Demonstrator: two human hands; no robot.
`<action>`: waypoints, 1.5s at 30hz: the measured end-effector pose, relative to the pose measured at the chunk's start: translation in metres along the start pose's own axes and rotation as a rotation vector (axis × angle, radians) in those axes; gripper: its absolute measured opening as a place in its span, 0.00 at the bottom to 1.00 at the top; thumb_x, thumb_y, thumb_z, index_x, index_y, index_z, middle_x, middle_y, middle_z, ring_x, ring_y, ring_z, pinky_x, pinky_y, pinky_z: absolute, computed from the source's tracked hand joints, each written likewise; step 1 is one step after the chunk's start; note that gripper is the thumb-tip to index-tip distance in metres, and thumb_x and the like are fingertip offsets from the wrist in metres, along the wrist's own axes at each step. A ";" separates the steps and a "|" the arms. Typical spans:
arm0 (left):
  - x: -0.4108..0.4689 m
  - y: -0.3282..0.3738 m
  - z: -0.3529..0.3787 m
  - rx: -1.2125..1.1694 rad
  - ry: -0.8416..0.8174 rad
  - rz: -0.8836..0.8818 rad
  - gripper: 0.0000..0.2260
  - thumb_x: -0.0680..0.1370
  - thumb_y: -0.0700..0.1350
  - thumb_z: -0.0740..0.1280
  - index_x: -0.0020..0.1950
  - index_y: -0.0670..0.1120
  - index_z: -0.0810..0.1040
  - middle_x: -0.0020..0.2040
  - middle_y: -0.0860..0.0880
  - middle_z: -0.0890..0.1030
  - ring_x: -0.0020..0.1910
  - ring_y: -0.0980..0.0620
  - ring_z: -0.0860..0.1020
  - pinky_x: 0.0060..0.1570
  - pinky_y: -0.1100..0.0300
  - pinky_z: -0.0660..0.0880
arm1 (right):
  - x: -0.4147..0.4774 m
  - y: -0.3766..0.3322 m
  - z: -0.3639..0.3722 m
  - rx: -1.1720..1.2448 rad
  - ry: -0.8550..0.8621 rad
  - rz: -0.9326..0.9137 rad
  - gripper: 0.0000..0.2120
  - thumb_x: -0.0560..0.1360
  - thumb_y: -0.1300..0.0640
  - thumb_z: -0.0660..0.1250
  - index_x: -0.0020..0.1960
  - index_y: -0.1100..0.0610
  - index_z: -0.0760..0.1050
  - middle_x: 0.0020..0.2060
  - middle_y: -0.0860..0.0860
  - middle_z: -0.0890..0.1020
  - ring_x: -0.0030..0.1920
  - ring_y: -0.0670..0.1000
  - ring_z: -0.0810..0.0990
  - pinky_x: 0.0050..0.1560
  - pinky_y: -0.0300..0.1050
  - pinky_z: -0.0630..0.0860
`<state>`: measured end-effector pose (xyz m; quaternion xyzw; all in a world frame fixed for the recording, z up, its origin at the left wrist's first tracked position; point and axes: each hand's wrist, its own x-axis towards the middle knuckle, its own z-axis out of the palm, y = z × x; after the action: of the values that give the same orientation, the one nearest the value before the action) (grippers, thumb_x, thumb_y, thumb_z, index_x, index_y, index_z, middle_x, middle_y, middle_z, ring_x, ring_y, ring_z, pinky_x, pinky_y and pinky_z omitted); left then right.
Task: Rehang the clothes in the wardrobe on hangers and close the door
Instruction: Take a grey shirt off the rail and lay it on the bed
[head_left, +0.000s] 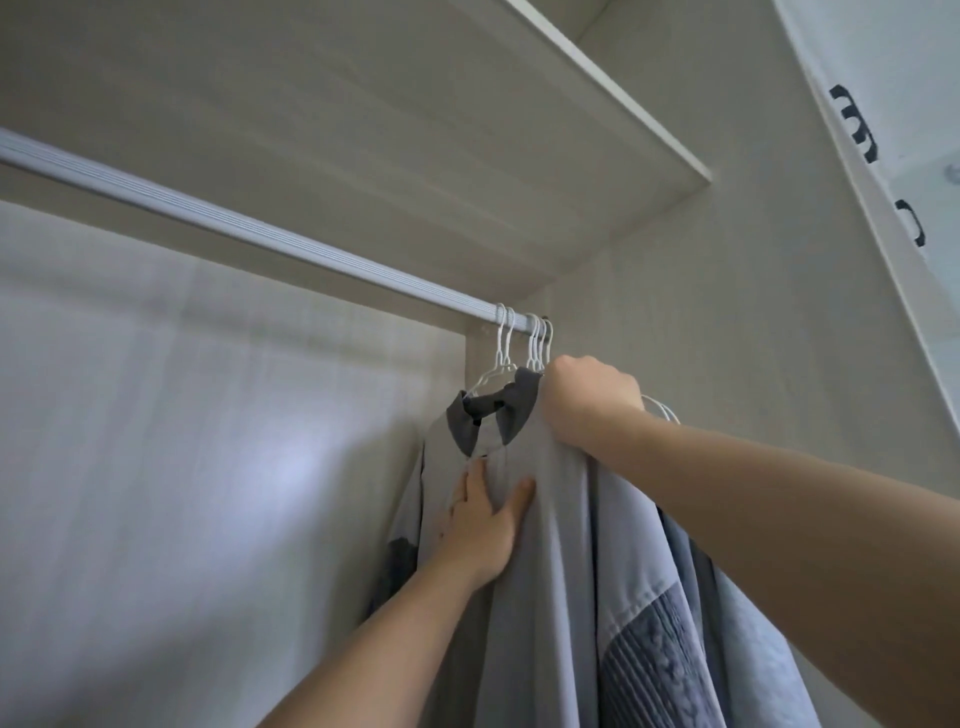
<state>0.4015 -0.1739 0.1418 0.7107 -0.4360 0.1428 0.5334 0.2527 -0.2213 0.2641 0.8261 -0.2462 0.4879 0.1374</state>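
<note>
A pale grey shirt (545, 545) with a dark grey collar hangs on a white wire hanger (493, 371) from the silver rail (260, 234), near the wardrobe's right wall. My left hand (480, 525) lies flat on the shirt's front, below the collar, fingers spread. My right hand (592, 402) is closed on the shirt's right shoulder, just under the hooks. Several more white hangers (539, 343) hook onto the rail beside it. Another grey garment (675, 639) with a darker ribbed panel hangs behind my right forearm.
A shelf (467, 130) spans the wardrobe above the rail. The wardrobe's right side wall (727, 312) stands close to the clothes. Beyond its edge at the far right are black handles (857, 124) on a white surface. The pale back panel (208, 441) fills the left.
</note>
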 end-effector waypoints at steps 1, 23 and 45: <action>0.001 0.001 0.000 -0.005 0.003 0.001 0.42 0.74 0.74 0.56 0.81 0.58 0.44 0.82 0.53 0.51 0.80 0.46 0.54 0.77 0.42 0.54 | 0.001 0.002 0.000 0.024 0.007 0.012 0.03 0.77 0.59 0.60 0.45 0.55 0.67 0.33 0.50 0.65 0.40 0.59 0.71 0.42 0.48 0.67; 0.001 0.050 -0.027 0.262 0.571 0.216 0.31 0.80 0.63 0.54 0.80 0.51 0.55 0.81 0.47 0.57 0.78 0.45 0.54 0.74 0.44 0.52 | -0.024 0.053 -0.029 0.087 0.291 -0.124 0.13 0.81 0.46 0.54 0.53 0.51 0.74 0.45 0.57 0.79 0.44 0.63 0.76 0.40 0.49 0.67; -0.155 0.292 0.167 0.098 0.554 0.576 0.16 0.82 0.50 0.54 0.47 0.39 0.73 0.46 0.37 0.77 0.45 0.35 0.75 0.43 0.45 0.68 | -0.238 0.369 -0.285 -0.389 0.324 -0.120 0.15 0.80 0.44 0.52 0.49 0.52 0.72 0.41 0.54 0.83 0.40 0.63 0.79 0.36 0.49 0.68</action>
<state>0.0426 -0.2637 0.1578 0.5186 -0.4500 0.4932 0.5342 -0.2531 -0.3339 0.1893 0.7083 -0.2609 0.5484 0.3598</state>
